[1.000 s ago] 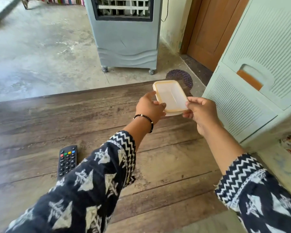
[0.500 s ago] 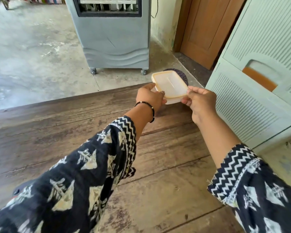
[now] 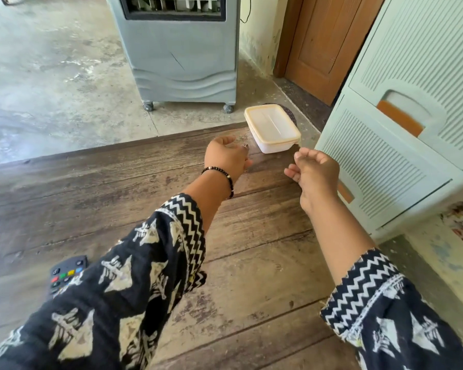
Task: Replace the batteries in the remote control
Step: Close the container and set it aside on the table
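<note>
A white plastic box with a yellowish lid (image 3: 272, 128) stands closed at the far right corner of the wooden table (image 3: 251, 263). My left hand (image 3: 226, 157) hovers just left of the box, fingers loosely curled, holding nothing. My right hand (image 3: 314, 172) hangs a little in front of the box, also loosely curled and holding nothing. The black remote control (image 3: 64, 273) lies face up at the lower left of the table, mostly hidden behind my left sleeve. No batteries are in sight.
A pale green plastic drawer cabinet (image 3: 401, 124) stands close against the table's right side. Beyond the table's far edge are the concrete floor, a grey air cooler on wheels (image 3: 179, 62) and a brown wooden door (image 3: 321, 41).
Both hands held the lidded box in the air. Now the box stands on the table's far right corner and both hands have let go and drawn back a little.
</note>
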{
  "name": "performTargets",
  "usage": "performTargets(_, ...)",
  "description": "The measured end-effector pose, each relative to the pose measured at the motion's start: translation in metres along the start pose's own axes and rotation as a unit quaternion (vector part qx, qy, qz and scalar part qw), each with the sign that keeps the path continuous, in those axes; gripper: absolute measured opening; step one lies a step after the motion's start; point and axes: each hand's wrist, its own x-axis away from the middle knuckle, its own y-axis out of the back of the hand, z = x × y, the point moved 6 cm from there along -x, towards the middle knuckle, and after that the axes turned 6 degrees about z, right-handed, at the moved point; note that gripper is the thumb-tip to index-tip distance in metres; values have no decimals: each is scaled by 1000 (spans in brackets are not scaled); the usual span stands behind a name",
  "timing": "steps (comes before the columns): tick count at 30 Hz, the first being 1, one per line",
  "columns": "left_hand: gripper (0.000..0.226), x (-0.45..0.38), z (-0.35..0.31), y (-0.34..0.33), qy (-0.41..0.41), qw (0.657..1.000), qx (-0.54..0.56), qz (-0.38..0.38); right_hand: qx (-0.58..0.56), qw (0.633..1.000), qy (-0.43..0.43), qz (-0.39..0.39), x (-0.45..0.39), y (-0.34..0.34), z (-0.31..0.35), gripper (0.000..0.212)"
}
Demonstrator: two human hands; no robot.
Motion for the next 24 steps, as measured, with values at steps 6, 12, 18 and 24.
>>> performTargets(6, 32, 79, 4, 56, -56, 998, -31, -11, 46, 995, 23, 87, 86, -16, 0, 16)
performTargets(12, 27, 201, 26, 169, -98, 957, -235, -138, 171, 950, -6, 260, 217, -60, -18, 12)
performTargets(18, 54, 260, 85, 227, 73, 933, -315, -158, 261, 898, -67, 348, 296, -94, -60, 18)
performTargets(24, 36, 269, 96, 222, 69, 967, -230, -86, 312, 876, -34, 367, 326, -102, -60, 34)
